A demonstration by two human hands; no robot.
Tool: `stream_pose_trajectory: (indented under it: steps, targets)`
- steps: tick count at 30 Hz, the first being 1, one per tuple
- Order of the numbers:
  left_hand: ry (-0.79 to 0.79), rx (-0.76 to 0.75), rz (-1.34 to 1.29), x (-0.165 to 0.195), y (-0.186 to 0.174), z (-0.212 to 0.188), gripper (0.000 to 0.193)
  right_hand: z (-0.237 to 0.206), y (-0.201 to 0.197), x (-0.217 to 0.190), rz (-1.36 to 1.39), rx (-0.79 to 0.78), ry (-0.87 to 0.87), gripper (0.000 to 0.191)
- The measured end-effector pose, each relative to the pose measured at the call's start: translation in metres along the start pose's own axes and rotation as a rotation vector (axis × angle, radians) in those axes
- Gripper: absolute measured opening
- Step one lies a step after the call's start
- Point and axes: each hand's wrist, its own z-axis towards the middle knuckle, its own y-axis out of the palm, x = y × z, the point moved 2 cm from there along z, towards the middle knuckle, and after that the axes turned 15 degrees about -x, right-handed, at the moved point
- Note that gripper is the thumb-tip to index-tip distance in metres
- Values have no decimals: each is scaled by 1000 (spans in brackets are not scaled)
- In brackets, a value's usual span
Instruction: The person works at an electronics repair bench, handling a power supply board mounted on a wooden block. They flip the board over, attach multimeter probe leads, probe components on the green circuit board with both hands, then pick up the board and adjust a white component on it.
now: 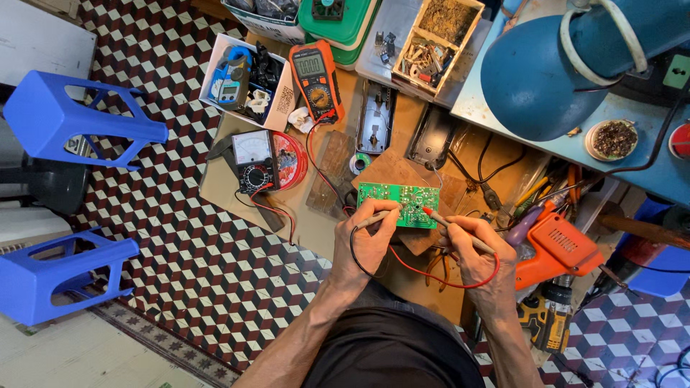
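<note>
Green circuit board [399, 205] lies at the table's [316, 230] near middle. Left hand [368, 241] fingers pinch a black probe [374, 219] on it; right hand [478, 251] fingers pinch a red probe [449, 223], both wrists bent inward.

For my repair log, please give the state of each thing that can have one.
Left hand: grip shut on black probe.
Right hand: grip shut on red probe.
Green board: flat, both probe tips on it.
Orange meter: lying face up.
Parts box: open.
</note>
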Motion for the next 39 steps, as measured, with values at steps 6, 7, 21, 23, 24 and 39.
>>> stream_pose_trajectory:
  steps: [6, 7, 21, 23, 24, 39]
  targets:
    - [-41, 25, -32, -3, -1, 2, 9, 1, -4, 0, -54, -5, 8, 22]
    - [-47, 30, -34, -3, -2, 2, 10, 2, -4, 0, -56, -8, 6, 22]
    - [-69, -9, -28, -2, 0, 2, 11, 2, -5, -6, -85, -24, 34, 23]
    - [-56, -8, -21, -1, -1, 2, 12, 1, -5, -7, -78, -25, 26, 23]
    - [-32, -4, -17, -1, -1, 2, 12, 2, -5, -7, -74, -26, 22, 23]
    - [-47, -46, -25, 0, -3, 5, 11, 4, -4, -15, -50, -29, 19, 22]
